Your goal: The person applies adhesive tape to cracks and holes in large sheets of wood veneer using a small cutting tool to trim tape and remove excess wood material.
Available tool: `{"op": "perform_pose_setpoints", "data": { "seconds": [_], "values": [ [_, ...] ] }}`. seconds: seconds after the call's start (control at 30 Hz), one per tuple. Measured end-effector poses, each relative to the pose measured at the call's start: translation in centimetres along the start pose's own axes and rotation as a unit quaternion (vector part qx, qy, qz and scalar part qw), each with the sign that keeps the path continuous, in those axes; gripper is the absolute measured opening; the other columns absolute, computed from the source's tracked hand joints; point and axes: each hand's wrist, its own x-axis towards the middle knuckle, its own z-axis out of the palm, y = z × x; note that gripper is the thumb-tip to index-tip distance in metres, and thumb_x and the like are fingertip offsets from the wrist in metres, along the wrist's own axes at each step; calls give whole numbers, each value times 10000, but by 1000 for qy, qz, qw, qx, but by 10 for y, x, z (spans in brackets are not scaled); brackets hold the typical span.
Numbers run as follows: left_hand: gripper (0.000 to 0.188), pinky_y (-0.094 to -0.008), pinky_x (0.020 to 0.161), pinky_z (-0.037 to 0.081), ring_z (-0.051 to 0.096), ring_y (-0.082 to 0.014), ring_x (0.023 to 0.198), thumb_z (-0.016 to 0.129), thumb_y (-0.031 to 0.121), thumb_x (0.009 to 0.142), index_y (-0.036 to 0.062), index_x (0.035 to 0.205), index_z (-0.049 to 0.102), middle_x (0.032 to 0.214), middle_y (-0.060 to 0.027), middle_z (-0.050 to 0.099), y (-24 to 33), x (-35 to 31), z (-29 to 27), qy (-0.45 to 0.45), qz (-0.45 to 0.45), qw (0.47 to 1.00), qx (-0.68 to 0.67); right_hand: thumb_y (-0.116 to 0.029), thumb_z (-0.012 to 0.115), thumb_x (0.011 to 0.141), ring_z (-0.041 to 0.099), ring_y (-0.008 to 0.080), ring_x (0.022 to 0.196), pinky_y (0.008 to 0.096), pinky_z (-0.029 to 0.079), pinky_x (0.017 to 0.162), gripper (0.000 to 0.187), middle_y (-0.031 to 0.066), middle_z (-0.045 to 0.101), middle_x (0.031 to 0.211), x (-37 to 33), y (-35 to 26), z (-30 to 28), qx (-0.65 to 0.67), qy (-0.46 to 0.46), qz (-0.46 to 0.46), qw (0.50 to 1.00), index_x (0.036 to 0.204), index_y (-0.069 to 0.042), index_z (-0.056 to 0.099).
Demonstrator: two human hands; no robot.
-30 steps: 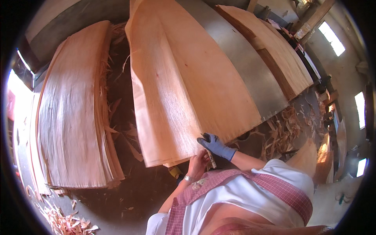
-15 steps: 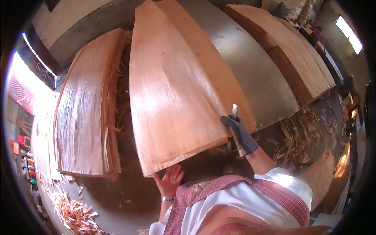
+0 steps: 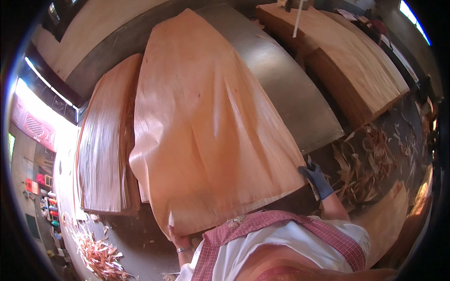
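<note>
A large, thin sheet of wood veneer (image 3: 211, 131) is stretched out in front of me, wavy and creased, its near edge close to my apron. My left hand (image 3: 180, 240), bare with a bracelet at the wrist, is closed on the near left corner; the sheet covers most of its fingers. At the near right corner, my right hand (image 3: 319, 181) in a dark grey-blue glove pinches the sheet's edge. Whether a tool is still in the gloved hand I cannot tell. Right of the veneer lies a smooth grey metal-looking panel (image 3: 290, 89), partly covered by it.
A veneer stack (image 3: 105, 154) stands on the left, another thick stack (image 3: 351, 61) at the far right. Curled wood scraps (image 3: 98, 253) lie on the floor at lower left, and more strips (image 3: 368, 164) at right. A loose veneer piece (image 3: 384, 220) leans near my right arm.
My left hand has closed on the sheet's corner and moved down and left. The gloved hand has moved right and down with its corner. The veneer has shifted and buckled; the white-tipped tool no longer shows.
</note>
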Motion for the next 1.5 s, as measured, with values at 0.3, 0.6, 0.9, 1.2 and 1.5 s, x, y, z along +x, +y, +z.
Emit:
{"op": "perform_pose_setpoints", "data": {
  "seconds": [0.3,0.6,0.9,1.2,1.5],
  "values": [
    [552,-466,987,472,561,-286,1184,509,462,974,48,1338,502,1312,-110,575,-78,138,148,-67,56,993,75,-293,769,807,595,138,874,304,493,799,436,48,679,984,148,-51,-42,-158,43,-31,986,1089,24,666],
    [280,-349,725,547,642,-203,871,528,346,991,105,1107,610,1012,-25,670,-164,239,275,92,127,978,140,-429,703,838,631,253,1002,372,509,863,614,135,658,1116,337,-35,-158,-195,-10,-61,979,1267,-7,581],
    [313,-363,625,552,601,-225,792,640,375,917,79,1005,586,916,-83,605,-315,157,274,122,56,984,119,-462,677,847,668,360,851,458,511,754,504,203,691,913,286,71,-268,-396,155,-64,903,1124,-43,632],
    [256,-367,448,552,586,-245,542,696,237,861,38,871,535,704,-115,587,-353,155,337,296,40,940,168,-517,616,867,657,388,802,497,513,692,425,171,685,836,262,58,-310,-442,163,-98,877,936,-97,629],
    [206,-272,376,456,561,-202,476,677,182,818,66,713,542,651,-105,601,-370,147,354,355,46,898,257,-459,629,870,659,389,773,474,517,678,371,179,686,816,193,123,-385,-480,193,-19,856,951,-97,630]
  ]
}}
